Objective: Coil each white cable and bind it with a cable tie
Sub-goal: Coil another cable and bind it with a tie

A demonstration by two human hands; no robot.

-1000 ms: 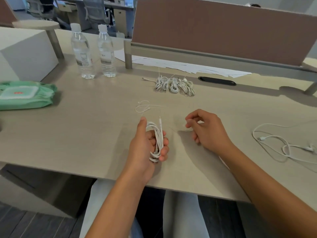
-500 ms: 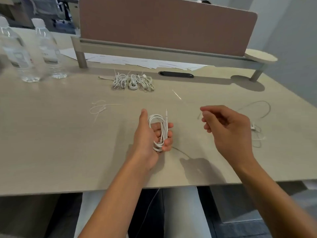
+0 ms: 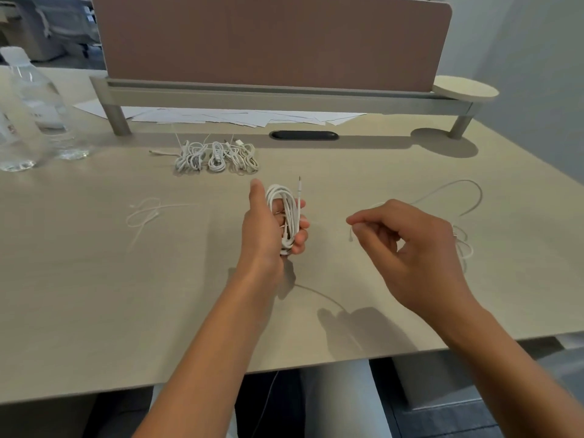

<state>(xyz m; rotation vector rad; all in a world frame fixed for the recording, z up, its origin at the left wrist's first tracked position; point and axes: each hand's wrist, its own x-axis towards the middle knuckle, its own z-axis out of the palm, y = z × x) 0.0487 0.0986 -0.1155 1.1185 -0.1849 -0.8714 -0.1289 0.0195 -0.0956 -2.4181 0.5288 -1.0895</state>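
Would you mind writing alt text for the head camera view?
A person's left hand grips a coiled white cable above a beige desk, while the right hand pinches a thin cable tie. Bundled cables lie behind; loose ties lie left.

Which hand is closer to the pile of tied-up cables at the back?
Left. The left hand, gripping a coil, sits just in front of the pile. The right hand is farther off to the right.

Single head-worn wide-angle view, looking forward and down, close over the desk (image 3: 94,295)
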